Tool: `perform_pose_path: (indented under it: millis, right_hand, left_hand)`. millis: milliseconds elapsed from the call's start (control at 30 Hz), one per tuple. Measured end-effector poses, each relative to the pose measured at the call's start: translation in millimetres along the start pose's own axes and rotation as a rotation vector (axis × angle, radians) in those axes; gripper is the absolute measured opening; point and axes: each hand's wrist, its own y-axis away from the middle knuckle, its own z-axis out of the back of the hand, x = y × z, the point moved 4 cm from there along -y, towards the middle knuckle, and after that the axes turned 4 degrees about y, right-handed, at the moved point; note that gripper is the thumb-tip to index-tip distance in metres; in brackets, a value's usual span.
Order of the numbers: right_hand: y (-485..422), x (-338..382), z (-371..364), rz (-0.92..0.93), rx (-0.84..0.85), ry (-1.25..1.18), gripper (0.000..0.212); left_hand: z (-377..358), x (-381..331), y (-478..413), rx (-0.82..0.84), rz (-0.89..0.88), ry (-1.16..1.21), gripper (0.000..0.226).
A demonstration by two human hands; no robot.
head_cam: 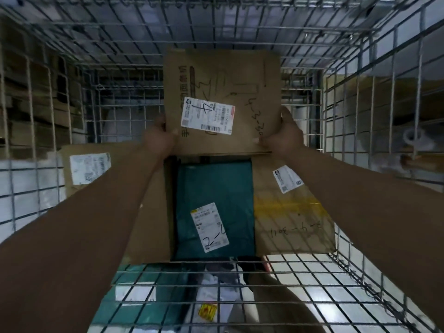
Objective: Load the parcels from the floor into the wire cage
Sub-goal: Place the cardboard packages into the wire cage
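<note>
Both hands reach into the wire cage (348,75) and hold a flat brown cardboard parcel (242,75) with a white label. My left hand (159,135) grips its lower left edge. My right hand (282,135) grips its lower right corner. The parcel hangs above other parcels lying inside the cage: a teal bag parcel (216,188) with a white label, a brown box (288,212) with yellow tape on the right, and a brown box (84,169) on the left.
Wire mesh walls close in on the left, right and back. The near mesh panel (240,284) crosses the bottom of the view; through it show teal and white parcels (144,306). Stacked cardboard (36,104) stands outside on the left.
</note>
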Motion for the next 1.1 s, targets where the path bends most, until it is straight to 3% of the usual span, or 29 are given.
perform_pose_path:
  millis: [133, 267, 433, 633, 767, 900, 1000, 1100]
  right_hand:
    - [-5.5, -12.6, -7.6, 0.005, -0.055, 0.025, 0.118]
    - [-13.5, -20.7, -10.4, 0.003, -0.05, 0.107, 0.113]
    - [-21.8, -21.5, -9.0, -0.007, 0.011, 0.184, 0.111]
    - [-19.9, -10.0, -12.0, -0.115, 0.131, 0.317, 0.116]
    - [2.5, 19.6, -8.0, -0.187, 0.24, 0.409, 0.112]
    - [53.0, 59.6, -8.7, -0.088, 0.246, 0.362, 0.1]
    - [100.7, 102.8, -15.2, 0.082, 0.256, 0.329, 0.084]
    - [147.5, 147.2, -26.1, 0.226, 0.297, 0.335, 0.088]
  left_hand:
    - [0.5, -6.3, -16.9, -0.007, -0.082, -0.19, 0.05]
    - [-9.8, -3.9, -22.7, -0.048, -0.055, -0.604, 0.033]
    - [-31.6, -6.5, -12.9, 0.018, -0.003, -0.708, 0.033]
    - [-44.2, 4.9, 4.3, 0.12, 0.055, -0.523, 0.061]
    - [-47.4, 8.2, 39.1, 0.103, 0.012, -0.376, 0.041]
    - [-30.1, 1.8, 92.6, 0.11, -0.003, -0.279, 0.035]
    - [-4.9, -12.8, 130.5, 0.128, -0.031, -0.182, 0.045]
    - [32.2, -34.3, 158.2, 0.17, -0.125, -0.206, 0.046]
